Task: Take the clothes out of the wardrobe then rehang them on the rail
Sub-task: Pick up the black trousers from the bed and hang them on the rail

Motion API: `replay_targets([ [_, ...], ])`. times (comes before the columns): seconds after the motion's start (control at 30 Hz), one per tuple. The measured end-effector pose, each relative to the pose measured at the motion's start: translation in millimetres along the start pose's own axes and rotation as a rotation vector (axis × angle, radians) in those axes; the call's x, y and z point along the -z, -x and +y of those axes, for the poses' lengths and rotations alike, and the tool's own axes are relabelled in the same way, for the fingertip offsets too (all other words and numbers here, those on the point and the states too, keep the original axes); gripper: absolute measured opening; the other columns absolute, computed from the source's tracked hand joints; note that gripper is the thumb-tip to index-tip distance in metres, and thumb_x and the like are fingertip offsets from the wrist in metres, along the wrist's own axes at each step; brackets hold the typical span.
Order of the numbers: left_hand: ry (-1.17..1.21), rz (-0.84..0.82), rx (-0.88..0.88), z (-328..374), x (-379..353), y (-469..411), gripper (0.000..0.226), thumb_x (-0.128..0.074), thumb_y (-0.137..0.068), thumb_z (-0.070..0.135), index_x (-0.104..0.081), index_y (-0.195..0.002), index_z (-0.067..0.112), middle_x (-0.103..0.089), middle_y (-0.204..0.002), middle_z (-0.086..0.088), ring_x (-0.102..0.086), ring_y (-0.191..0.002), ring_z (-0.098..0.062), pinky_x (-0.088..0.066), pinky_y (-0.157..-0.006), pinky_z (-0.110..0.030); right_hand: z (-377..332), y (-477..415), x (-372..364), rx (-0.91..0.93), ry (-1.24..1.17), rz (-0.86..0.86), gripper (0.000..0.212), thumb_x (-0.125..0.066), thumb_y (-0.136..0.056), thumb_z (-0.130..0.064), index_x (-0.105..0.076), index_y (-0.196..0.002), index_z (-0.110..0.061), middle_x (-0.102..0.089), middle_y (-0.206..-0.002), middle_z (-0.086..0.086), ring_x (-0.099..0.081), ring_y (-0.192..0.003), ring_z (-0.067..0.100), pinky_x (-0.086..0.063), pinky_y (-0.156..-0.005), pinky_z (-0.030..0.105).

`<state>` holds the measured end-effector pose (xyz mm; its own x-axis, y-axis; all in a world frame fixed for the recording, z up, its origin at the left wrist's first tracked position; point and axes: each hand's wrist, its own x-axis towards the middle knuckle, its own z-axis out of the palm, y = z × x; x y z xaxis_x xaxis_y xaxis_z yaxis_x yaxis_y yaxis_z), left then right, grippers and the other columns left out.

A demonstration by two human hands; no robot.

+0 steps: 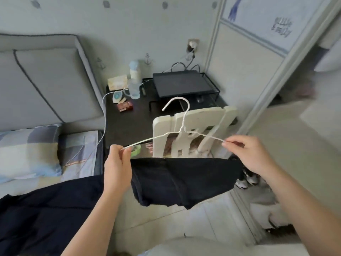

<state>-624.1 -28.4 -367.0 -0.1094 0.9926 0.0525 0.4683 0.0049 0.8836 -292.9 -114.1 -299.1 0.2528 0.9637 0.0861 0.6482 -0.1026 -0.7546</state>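
Both forearms up close, reaching fwd, a hanger (pixel 182 129) stretched between them. Far L, a dark cloth (pixel 46 209) lies spread on the bed (pixel 27 150), prob. another piece waiting its turn. Left hand (pixel 118 163): fingers curled tight, pinching the hanger's L tip. White wire hanger sits level, hook up and pointing away. Under it hangs the dark garment (pixel 184 182), top edge pulled straight hand to hand; looks draped over the lower bar, tho the bar itself is hidden. It's in mid-air, in front of a white chair (pixel 162 130) and a black tabletop (pixel 129 126). Right hand (pixel 249 156): thumb and fingertips nip the R tip, other fingers loosely bent.

Far R, the wardrobe (pixel 249 71) w/ its door frame; the opening beyond is blurred, and no rail in view.

Step in hand, I'd say: garment's out and on its hanger, being squared up for rehanging. Next move calls for a turn to the R, one hand shifting to the neck under the hook so the hook can go over the rail. Keep it level, or the cloth could slide off.
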Motion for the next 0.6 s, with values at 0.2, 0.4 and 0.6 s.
replay_targets([
  [0.2,0.004,-0.167,-0.131,87.1,-118.6,32.1,0.024,-0.043,-0.104,0.038,-0.047,-0.092,0.018,-0.062,-0.081,-0.002,-0.056,-0.073,-0.019,-0.044,-0.062,-0.034,41.0,17.5,112.9,-0.025,0.043,0.036,0.013,-0.069,-0.09,-0.028,-0.074,-0.079,-0.032,-0.067,-0.069,-0.001,-0.059,-0.067,0.02,-0.049,-0.07,0.035],
  [0.4,0.009,-0.335,-0.228,160.4,-208.0,53.2,0.024,-0.039,-0.103,0.046,-0.045,-0.09,0.027,-0.064,-0.086,0.001,-0.061,-0.076,-0.026,-0.052,-0.066,-0.047,57.2,24.7,195.5,-0.015,0.037,0.107,0.019,-0.066,-0.092,-0.03,-0.073,-0.074,-0.025,-0.066,-0.068,-0.005,-0.051,-0.058,0.001,-0.04,-0.062,0.017],
  [0.6,0.04,-0.47,-0.319,217.0,-280.5,55.9,0.026,-0.039,-0.103,0.045,-0.045,-0.089,0.024,-0.065,-0.084,-0.002,-0.061,-0.075,-0.029,-0.049,-0.063,-0.043,79.2,30.6,257.0,-0.057,0.062,0.169,0.028,-0.064,-0.093,-0.028,-0.065,-0.066,-0.023,-0.059,-0.06,-0.007,-0.042,-0.053,0.006,-0.034,-0.057,0.023],
])
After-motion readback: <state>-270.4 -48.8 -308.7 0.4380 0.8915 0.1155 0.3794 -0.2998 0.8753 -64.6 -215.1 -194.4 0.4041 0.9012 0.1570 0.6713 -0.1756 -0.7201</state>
